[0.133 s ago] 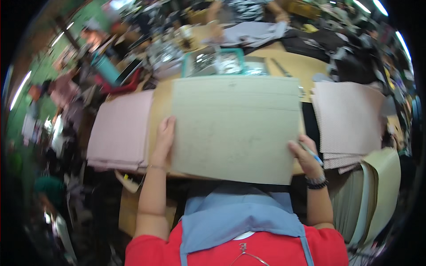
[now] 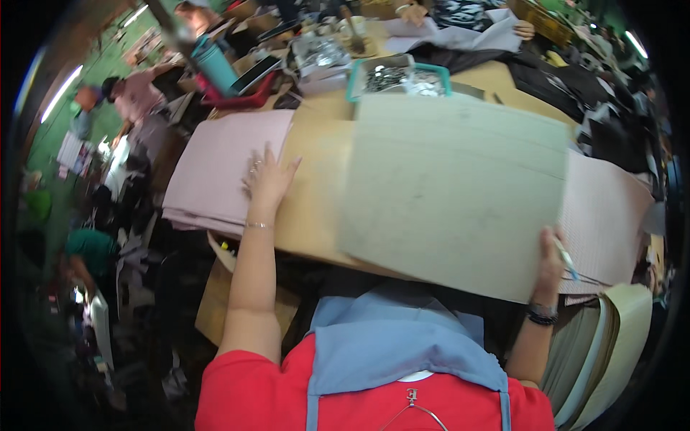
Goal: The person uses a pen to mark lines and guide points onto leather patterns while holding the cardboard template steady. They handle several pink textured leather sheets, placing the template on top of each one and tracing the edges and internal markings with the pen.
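A large grey-green cardboard sheet (image 2: 453,194) is held up over the table, tilted, with its right side toward me. My right hand (image 2: 550,269) grips its lower right edge, and a slim pen (image 2: 566,258) sticks out from the same hand. My left hand (image 2: 269,179), off the sheet, has its fingers spread, slightly blurred, over the right edge of a stack of pink sheets (image 2: 205,169); whether it touches them I cannot tell. Another stack of pale pink patterned sheets (image 2: 607,215) lies to the right, partly behind the cardboard.
A teal tray (image 2: 353,80) with small shiny metal pieces stands behind the cardboard. A red tray (image 2: 248,99) sits at the far left. Curved boards (image 2: 618,337) stand at my lower right. Across the yellowish table (image 2: 313,194), a person's hands (image 2: 412,14) handle pale cloth (image 2: 449,36).
My left hand has let go of the cardboard's left edge and moved onto or over the left pink stack. My right hand has carried the sheet rightward in view, covering part of the right stack.
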A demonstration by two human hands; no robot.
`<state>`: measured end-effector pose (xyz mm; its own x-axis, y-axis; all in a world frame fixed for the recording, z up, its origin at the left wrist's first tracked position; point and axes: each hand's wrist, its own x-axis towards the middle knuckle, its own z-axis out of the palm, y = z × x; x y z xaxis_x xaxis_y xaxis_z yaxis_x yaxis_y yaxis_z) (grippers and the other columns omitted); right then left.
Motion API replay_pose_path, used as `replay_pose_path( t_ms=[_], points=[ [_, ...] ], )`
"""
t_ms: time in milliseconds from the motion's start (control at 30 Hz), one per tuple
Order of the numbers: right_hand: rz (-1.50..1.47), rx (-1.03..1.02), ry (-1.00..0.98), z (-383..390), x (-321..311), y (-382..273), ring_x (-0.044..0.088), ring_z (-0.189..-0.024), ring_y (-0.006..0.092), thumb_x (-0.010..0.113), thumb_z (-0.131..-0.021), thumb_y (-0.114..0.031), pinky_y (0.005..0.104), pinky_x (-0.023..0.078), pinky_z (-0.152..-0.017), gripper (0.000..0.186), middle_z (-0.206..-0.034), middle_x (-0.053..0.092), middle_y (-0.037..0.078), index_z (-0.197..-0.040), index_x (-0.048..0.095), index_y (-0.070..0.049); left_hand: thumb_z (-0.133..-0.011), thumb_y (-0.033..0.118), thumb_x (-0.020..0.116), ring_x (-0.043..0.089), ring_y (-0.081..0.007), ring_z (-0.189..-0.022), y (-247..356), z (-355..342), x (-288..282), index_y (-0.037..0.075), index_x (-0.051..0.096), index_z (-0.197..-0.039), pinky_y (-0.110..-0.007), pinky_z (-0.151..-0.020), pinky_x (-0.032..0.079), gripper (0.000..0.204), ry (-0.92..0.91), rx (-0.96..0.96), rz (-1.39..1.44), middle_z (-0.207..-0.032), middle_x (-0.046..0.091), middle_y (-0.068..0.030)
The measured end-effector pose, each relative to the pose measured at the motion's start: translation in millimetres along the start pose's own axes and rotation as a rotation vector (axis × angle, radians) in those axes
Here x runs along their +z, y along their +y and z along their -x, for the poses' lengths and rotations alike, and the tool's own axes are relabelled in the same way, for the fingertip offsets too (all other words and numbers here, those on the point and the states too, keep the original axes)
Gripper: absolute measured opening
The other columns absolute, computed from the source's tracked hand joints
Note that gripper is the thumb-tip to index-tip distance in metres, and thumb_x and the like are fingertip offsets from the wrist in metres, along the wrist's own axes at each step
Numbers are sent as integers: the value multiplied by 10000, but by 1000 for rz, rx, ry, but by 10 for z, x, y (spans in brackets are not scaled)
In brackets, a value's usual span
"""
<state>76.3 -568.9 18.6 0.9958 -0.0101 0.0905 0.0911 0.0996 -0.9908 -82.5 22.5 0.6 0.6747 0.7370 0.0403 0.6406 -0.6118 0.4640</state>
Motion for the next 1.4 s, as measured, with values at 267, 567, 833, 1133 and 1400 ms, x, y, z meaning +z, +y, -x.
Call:
replay_pose_path(
  t_ms=[267, 567, 833, 1133, 1400],
  points=[
    [-159, -186, 195, -265, -462, -509, 646, -978, 134, 620, -1055, -227, 272, 527, -858, 295, -1113, 702, 75, -1228, 651, 10, -995, 580, 524, 597, -413, -1288, -359, 188, -544, 28, 444, -1516, -697, -1147, 288, 764, -60, -83, -648, -1484, 532, -261],
    [-329, -280, 412, -349, -664, -709, 644, -1095, 179, 607, -1049, -275, 325, 499, -962, 384, -1272, 672, 89, -1309, 640, 6, -1003, 545, 537, 430, -353, -1463, 437, 610, -212, 130, 520, -1504, -497, -1200, 328, 650, -684, 377, 509, -1550, 480, -210],
    [-493, -65, 271, -314, -894, -798, 656, -1113, 192, 576, -1056, -251, 336, 527, -965, 351, -1257, 673, 103, -1308, 631, -13, -817, 741, 659, 178, -433, -1561, 600, 636, 512, 248, 383, -1599, -758, -1165, 142, 964, -275, 631, -285, -1692, 241, -185],
    [-102, 150, -131, -353, -217, -175, 706, -979, 175, 595, -1048, -203, 304, 575, -855, 280, -1096, 731, 82, -1250, 655, -19, -919, 703, 565, 218, -402, -1559, 779, 124, 797, 202, 405, -1587, -716, -1189, 134, 850, -260, 585, 136, -1683, 283, -173],
    [959, -343, -270, -220, 739, 187, 627, -1112, 357, 857, -818, -217, 411, 521, -969, 605, -1155, 688, 206, -1342, 621, -25, -876, 700, 635, 232, -368, -1562, 582, 129, 635, 137, 428, -1568, -702, -1205, 122, 916, -157, 479, -191, -1676, 302, -166]
  ],
)
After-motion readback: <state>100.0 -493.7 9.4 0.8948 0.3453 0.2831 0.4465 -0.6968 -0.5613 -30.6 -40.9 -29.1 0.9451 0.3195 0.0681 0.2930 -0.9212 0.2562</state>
